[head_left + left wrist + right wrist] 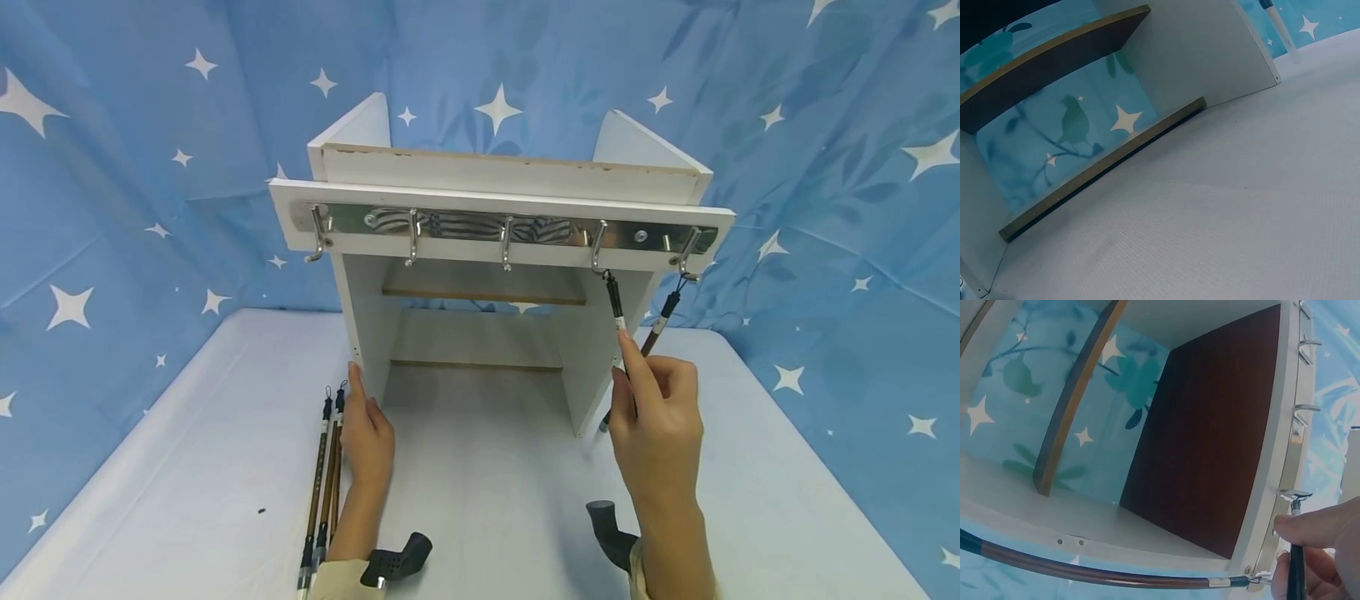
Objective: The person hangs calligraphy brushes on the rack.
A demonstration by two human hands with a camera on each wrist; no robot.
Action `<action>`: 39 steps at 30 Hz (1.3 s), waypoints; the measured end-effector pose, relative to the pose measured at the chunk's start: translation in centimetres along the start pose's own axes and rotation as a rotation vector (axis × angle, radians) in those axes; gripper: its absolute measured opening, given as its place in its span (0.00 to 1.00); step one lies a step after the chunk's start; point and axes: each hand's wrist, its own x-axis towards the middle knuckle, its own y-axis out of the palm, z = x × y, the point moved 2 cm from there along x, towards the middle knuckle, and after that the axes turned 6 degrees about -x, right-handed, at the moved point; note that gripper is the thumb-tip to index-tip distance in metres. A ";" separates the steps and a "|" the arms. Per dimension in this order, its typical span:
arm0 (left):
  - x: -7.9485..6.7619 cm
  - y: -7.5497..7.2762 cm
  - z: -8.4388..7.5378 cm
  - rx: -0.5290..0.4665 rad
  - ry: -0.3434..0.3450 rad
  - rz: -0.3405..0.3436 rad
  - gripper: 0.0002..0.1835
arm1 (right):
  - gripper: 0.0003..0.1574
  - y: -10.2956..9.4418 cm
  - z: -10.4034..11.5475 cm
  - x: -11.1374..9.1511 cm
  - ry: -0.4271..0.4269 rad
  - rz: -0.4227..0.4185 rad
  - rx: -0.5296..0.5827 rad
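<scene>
Brush (pixel 615 300) in right hand (pixel 656 417), hung brush (pixel 660 323) alongside, shelf (pixel 510 177) behind

Left hand (pixel 369 437): index finger extended, pointing up
Right hand (pixel 656 417): pinch grip, thumb and index together, others curled
Left forearm (pixel 358 521): reaching forward
Right forearm (pixel 678 542): reaching forward
Spacing: hands well apart

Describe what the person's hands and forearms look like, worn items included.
The left hand and right hand show no gloves. Pale beige sleeves show at both forearms. Bent black wrist cameras sit at both cuffs; the left one has a small silver part.
</scene>
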 end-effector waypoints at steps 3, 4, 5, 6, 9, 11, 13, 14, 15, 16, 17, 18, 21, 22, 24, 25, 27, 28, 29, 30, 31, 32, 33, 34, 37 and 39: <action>0.0 0.0 0.0 -0.003 -0.002 -0.004 0.35 | 0.30 0.1 0.0 0.0 -0.016 -0.002 -0.011; 0.0 -0.1 0.0 -0.003 -0.003 -0.006 0.35 | 0.30 0.1 0.0 0.1 -0.018 -0.002 -0.010; 0.0 -0.1 0.0 -0.002 -0.004 -0.007 0.35 | 0.30 0.1 0.0 0.1 -0.018 -0.001 -0.008; 0.0 -0.1 0.0 -0.002 -0.007 -0.008 0.35 | 0.30 0.1 0.0 0.1 -0.019 0.001 -0.009; 0.0 -0.2 0.0 -0.002 -0.015 -0.006 0.35 | 0.30 0.2 0.1 0.1 -0.018 0.008 -0.007; 0.0 -0.2 0.0 -0.002 -0.022 -0.003 0.35 | 0.30 0.2 0.1 0.1 -0.019 0.013 -0.004; 0.0 -0.2 0.1 -0.002 -0.027 0.000 0.35 | 0.30 0.1 0.2 0.1 -0.020 0.013 -0.003; 0.0 -0.2 0.1 -0.003 -0.029 0.002 0.35 | 0.30 0.1 0.2 0.1 -0.019 0.012 -0.003; 0.0 -0.2 0.1 -0.003 -0.029 0.002 0.35 | 0.30 0.1 0.2 0.1 -0.019 0.011 -0.005; 0.0 -0.2 0.1 -0.003 -0.030 0.003 0.34 | 0.30 0.1 0.2 0.1 -0.018 0.009 -0.007; 0.0 -0.2 0.1 -0.003 -0.028 0.003 0.34 | 0.30 0.0 0.2 0.1 -0.017 0.006 -0.009; 0.0 -0.1 0.1 -0.003 -0.025 0.002 0.34 | 0.30 0.0 0.3 0.1 -0.017 0.003 -0.010; 0.0 -0.1 0.1 -0.007 -0.017 0.003 0.34 | 0.29 -0.2 0.3 0.1 -0.014 -0.001 -0.014; 0.1 0.0 0.1 -0.008 -0.016 0.005 0.35 | 0.29 -0.2 0.3 0.1 -0.013 0.001 -0.013; 0.1 0.0 0.0 -0.012 -0.014 0.008 0.35 | 0.29 -0.1 0.3 0.1 -0.013 0.010 -0.013; 0.1 0.1 0.0 -0.014 -0.014 0.009 0.35 | 0.29 -0.1 0.2 0.1 -0.013 0.015 -0.012; 0.1 0.1 0.0 -0.013 -0.015 0.010 0.35 | 0.29 0.0 0.1 0.1 -0.014 0.024 -0.008; 0.1 0.1 0.0 -0.011 -0.014 0.010 0.35 | 0.29 0.0 0.1 0.1 -0.015 0.030 -0.009; 0.1 0.1 0.0 -0.010 -0.014 0.009 0.35 | 0.29 0.0 0.1 0.0 -0.016 0.035 -0.010; 0.1 0.1 0.0 -0.008 -0.015 0.007 0.35 | 0.29 0.1 0.1 0.0 -0.017 0.040 -0.009; 0.1 0.1 0.0 -0.008 -0.017 0.005 0.35 | 0.29 0.1 0.1 0.0 -0.012 0.047 -0.005; 0.0 0.1 0.0 -0.009 -0.020 0.004 0.34 | 0.29 0.2 0.1 0.0 -0.007 0.054 0.001; 0.0 0.1 0.0 -0.010 -0.022 0.002 0.34 | 0.29 0.2 0.1 -0.1 -0.002 0.063 0.004; 0.0 0.1 0.0 -0.010 -0.025 0.001 0.34 | 0.29 0.3 0.0 -0.1 -0.001 0.067 0.004; -0.1 0.1 0.0 -0.011 -0.027 -0.004 0.34 | 0.29 0.5 0.0 -0.3 0.011 0.094 0.026; 0.0 0.0 0.0 -0.006 -0.028 -0.001 0.34 | 0.28 0.7 0.0 -0.3 0.003 0.112 0.032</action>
